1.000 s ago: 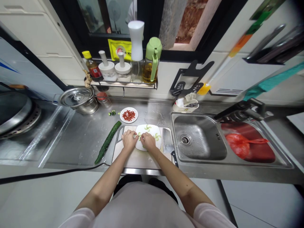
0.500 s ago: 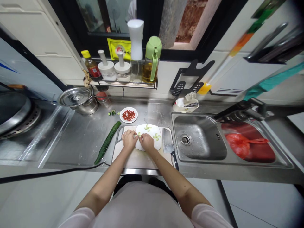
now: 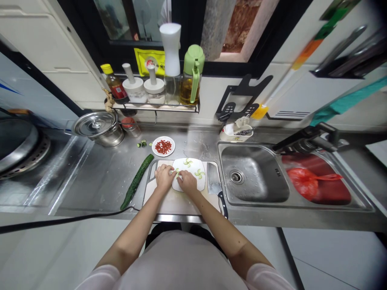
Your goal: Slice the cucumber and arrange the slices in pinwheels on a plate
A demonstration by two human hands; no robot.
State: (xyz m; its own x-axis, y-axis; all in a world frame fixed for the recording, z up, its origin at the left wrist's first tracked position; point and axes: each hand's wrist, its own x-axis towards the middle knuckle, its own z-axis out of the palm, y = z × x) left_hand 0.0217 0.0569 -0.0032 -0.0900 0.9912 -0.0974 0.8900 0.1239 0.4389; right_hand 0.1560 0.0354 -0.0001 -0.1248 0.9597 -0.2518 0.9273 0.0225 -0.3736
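Observation:
On a pale cutting board (image 3: 167, 204) lies a white squarish plate (image 3: 193, 184). Pale green cucumber slices form a pinwheel (image 3: 188, 162) at its far side and another pinwheel (image 3: 200, 174) on its right. At the plate's left side, my left hand (image 3: 164, 177) has thumb and forefinger bent together at more cucumber slices (image 3: 177, 172). My right hand (image 3: 188, 183) faces it from the right, fingers curled down and pinched at the same slices. The fingers partly cover these pieces. A cleaver (image 3: 214, 182) rests along the board's right edge, handle toward me.
A whole cucumber (image 3: 137, 181) lies left of the board. Behind it are cucumber scraps (image 3: 144, 143) and a small plate of red bits (image 3: 163, 146). A double sink (image 3: 256, 173) with a red bag (image 3: 304, 182) is at right, a lidded pot (image 3: 99, 127) at left.
My right hand has shifted slightly right, away from my left fingertips, so more of the slices shows between them. My left hand has barely moved. The view has shifted slightly.

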